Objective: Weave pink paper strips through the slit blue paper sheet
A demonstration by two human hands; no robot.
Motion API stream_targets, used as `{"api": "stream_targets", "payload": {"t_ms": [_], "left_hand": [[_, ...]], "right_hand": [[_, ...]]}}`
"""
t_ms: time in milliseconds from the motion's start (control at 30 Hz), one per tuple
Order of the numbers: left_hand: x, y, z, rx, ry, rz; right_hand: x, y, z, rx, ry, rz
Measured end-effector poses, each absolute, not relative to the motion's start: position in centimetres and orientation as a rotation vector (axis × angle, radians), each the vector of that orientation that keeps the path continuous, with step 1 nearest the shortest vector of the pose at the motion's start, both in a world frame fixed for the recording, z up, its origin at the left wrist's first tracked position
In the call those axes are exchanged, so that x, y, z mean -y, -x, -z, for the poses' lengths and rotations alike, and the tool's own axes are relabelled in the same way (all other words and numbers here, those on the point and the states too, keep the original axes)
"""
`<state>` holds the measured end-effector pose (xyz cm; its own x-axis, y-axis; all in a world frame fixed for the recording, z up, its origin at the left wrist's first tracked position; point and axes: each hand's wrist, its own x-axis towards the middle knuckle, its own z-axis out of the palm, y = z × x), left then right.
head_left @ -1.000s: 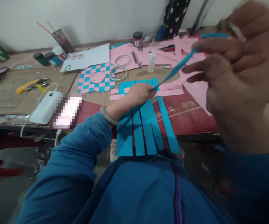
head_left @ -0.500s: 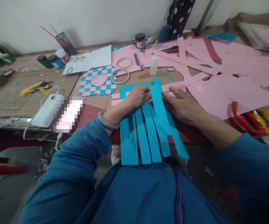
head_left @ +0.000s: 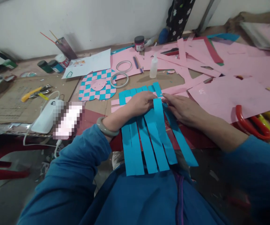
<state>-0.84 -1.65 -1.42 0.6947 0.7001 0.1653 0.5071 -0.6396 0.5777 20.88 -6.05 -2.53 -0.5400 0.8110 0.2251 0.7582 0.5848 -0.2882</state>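
The left hand point(head_left: 140, 103) lies open and flat, pressing the cyan paper strips point(head_left: 146, 147) without gripping, and the right hand point(head_left: 184, 109), equally open, rests just beside the raised strip point(head_left: 159, 120). Light, even pressure should keep everything square.

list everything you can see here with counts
cyan paper strips: about six, cyan, hanging off the table edge toward the lap
woven paper mat: one, pink and cyan check, left of the hands
tape rolls: two, white, beside the mat
glue bottle: one, white, beyond the strips
jar: one, red with dark lid, at the back
pink paper sheets: many, pink, right side
scissors: one pair, red and yellow handles, far right
bangle: one, pale green, left wrist
left hand: one, flat on the strips
right hand: one, flat on the strips
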Motion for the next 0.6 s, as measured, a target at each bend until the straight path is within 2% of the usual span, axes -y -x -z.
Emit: {"api": "stream_targets", "payload": {"t_ms": [333,600], "left_hand": [[1.59,0.55,1.56,-0.955,-2.604,-0.304],[1.32,0.89,1.03,-1.016,-2.334,-0.389]], "right_hand": [[5.77,-20.79,3.11,2.49,1.269,-0.156],[5.81,-20.75,3.08,2.396,1.302,-0.218]]}}
